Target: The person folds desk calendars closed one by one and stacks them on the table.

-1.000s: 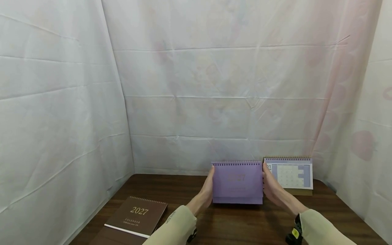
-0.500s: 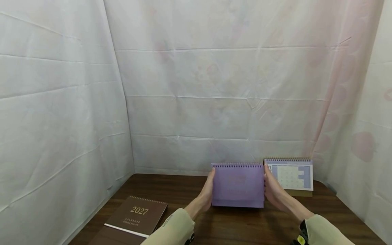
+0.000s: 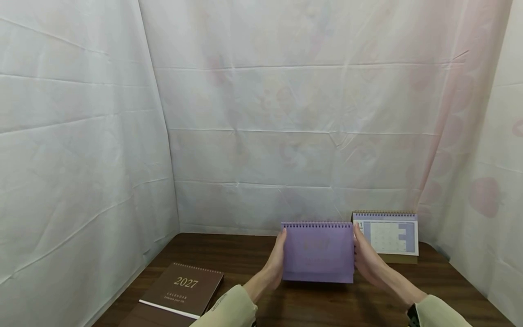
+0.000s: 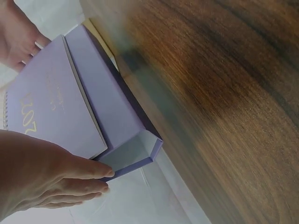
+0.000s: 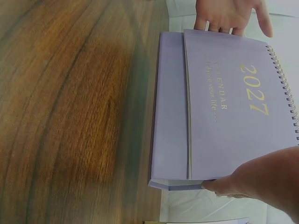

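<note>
A lilac 2027 desk calendar (image 3: 318, 252) faces me in its tent shape, coil at the top. My left hand (image 3: 271, 261) holds its left side edge. On the opposite edge my right hand (image 3: 369, 259) holds it, fingertips at the hollow side. In the left wrist view the left hand (image 4: 56, 175) has its fingertips by the open end of the stand. In the right wrist view the right hand (image 5: 264, 179) lies against the near side, and the left hand's fingers (image 5: 224, 23) are partly hidden behind the cover. Whether the base touches the table cannot be told.
A white and blue desk calendar (image 3: 392, 234) stands at the back right, just behind the right hand. A brown 2027 calendar (image 3: 181, 288) lies at the front left of the dark wooden table (image 3: 229, 247). White curtains (image 3: 253, 159) enclose the back and sides.
The lilac calendar has come slightly towards me, with both hands keeping hold of its sides. The brown and the white-blue calendars have stayed in place.
</note>
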`<state>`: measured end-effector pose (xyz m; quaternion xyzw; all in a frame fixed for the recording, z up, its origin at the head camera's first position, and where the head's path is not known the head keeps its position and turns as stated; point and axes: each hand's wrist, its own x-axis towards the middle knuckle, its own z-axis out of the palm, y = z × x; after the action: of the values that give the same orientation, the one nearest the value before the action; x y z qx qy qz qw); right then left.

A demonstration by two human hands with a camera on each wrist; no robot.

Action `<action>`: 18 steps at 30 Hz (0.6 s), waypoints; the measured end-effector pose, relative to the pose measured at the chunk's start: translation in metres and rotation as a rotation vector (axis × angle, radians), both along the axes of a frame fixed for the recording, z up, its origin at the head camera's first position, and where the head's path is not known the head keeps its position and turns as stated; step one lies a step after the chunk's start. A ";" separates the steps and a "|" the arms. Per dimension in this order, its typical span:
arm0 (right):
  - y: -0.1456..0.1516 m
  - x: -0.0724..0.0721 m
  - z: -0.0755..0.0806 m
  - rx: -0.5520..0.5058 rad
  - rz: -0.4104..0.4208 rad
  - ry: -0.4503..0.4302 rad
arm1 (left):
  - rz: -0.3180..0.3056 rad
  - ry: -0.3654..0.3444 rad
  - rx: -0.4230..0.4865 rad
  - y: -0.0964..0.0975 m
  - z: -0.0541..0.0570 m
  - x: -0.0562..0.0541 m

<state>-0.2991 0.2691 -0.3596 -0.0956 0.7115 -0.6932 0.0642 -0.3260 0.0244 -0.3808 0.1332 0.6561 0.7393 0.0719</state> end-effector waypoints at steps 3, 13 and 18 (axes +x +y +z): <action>0.000 0.002 0.001 0.000 -0.002 -0.003 | -0.003 0.001 0.013 0.001 0.002 0.003; -0.003 0.015 0.003 -0.015 -0.005 0.013 | -0.001 -0.009 0.025 0.000 0.004 0.013; -0.006 0.020 0.003 -0.024 -0.008 0.003 | 0.016 -0.011 0.027 0.000 0.003 0.019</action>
<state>-0.2791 0.2635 -0.3564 -0.0944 0.7037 -0.7017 0.0592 -0.3071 0.0244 -0.3775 0.1250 0.6468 0.7493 0.0679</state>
